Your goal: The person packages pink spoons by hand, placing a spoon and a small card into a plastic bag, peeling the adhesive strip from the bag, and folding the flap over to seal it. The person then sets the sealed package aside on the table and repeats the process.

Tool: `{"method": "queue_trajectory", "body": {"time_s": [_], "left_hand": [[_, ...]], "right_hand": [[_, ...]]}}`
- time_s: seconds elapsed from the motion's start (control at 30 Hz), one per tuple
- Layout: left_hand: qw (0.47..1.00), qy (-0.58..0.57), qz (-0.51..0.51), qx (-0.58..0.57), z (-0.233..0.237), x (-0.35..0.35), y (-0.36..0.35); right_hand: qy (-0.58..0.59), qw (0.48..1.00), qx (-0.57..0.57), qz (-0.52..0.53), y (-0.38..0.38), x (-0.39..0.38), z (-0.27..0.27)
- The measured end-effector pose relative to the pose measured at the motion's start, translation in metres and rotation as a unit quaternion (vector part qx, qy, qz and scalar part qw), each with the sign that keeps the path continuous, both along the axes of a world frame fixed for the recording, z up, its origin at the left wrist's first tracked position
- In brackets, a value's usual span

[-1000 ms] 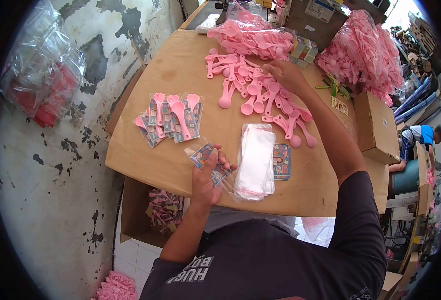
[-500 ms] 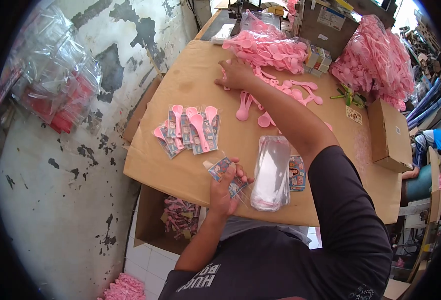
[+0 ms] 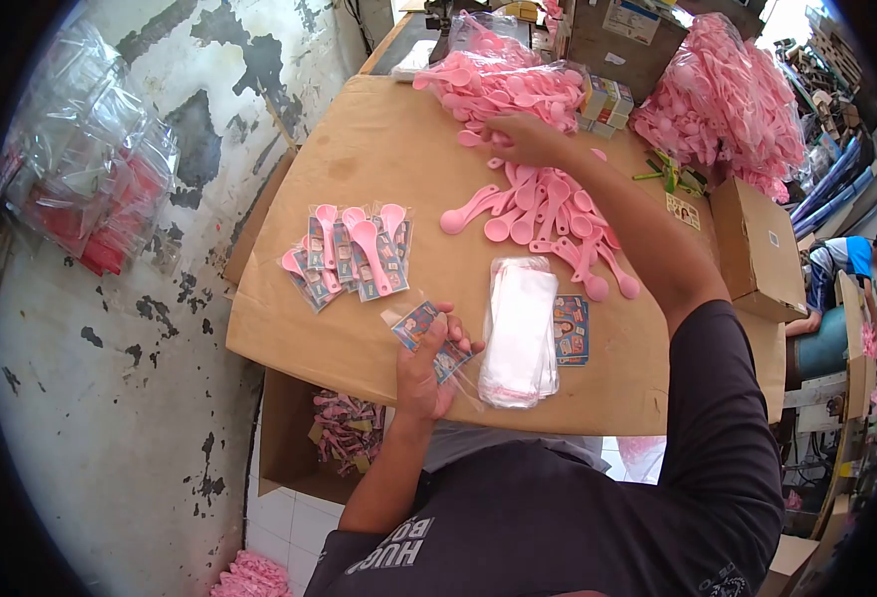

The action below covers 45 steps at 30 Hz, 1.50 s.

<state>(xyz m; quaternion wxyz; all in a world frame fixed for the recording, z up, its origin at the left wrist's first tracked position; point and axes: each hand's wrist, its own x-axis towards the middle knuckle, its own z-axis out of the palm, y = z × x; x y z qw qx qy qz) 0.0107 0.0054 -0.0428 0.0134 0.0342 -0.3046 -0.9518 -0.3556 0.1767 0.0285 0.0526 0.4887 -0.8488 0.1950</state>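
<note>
My left hand [image 3: 426, 370] is closed on a clear plastic bag with a printed card [image 3: 420, 326] in it, held over the table's near edge. My right hand [image 3: 518, 137] reaches to the far side, bent over the pink spoons beside the bulging plastic bag of spoons [image 3: 513, 85]; its fingertips are mostly hidden. Loose pink spoons [image 3: 528, 204] lie in a heap nearer me. Left of them are packed cards with pink spoons [image 3: 364, 244] on top. A stack of clear plastic bags [image 3: 518, 333] lies right of my left hand, partly over blue printed cards [image 3: 572, 333].
A second big bag of pink spoons [image 3: 727, 99] stands at the back right, near a cardboard box [image 3: 757, 249]. Small boxes [image 3: 605, 102] sit behind the heap. Below the table is an open carton [image 3: 294, 438] of packed pieces. Another person [image 3: 841, 274] is at far right.
The loose spoons have shifted toward me into a nearer heap. My right hand has lifted from its spread pose over them and is now bent near the bag. My left hand keeps its packet.
</note>
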Motion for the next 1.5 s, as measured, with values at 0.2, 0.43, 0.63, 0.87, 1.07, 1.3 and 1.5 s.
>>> {"method": "queue_trajectory", "body": {"time_s": [0.2,0.43,0.63,0.87,1.07,1.3,1.5], "left_hand": [[1.000,0.004,0.003,-0.001,0.003,0.001,0.001],[1.000,0.011,0.003,-0.003,0.005,0.001,0.000],[1.000,0.010,0.008,-0.020,0.002,0.001,0.000],[1.000,0.006,0.002,-0.012,0.002,0.002,0.000],[1.000,0.007,-0.006,-0.010,0.002,0.000,-0.001],[1.000,0.003,-0.007,-0.010,0.001,0.000,0.000],[1.000,-0.002,0.002,-0.021,0.002,0.001,0.000]], "right_hand": [[0.041,0.997,0.022,-0.058,0.069,0.019,0.008],[0.107,0.990,-0.058,-0.070,0.059,0.051,0.013],[0.002,0.989,-0.006,0.146,-0.005,0.106,-0.002],[-0.059,0.989,0.040,0.126,0.022,0.102,-0.003],[-0.021,0.991,0.094,0.088,0.066,0.084,0.012],[0.041,0.993,-0.104,-0.030,0.021,0.024,-0.007],[0.109,0.967,0.025,-0.231,-0.034,0.001,-0.046]]}}
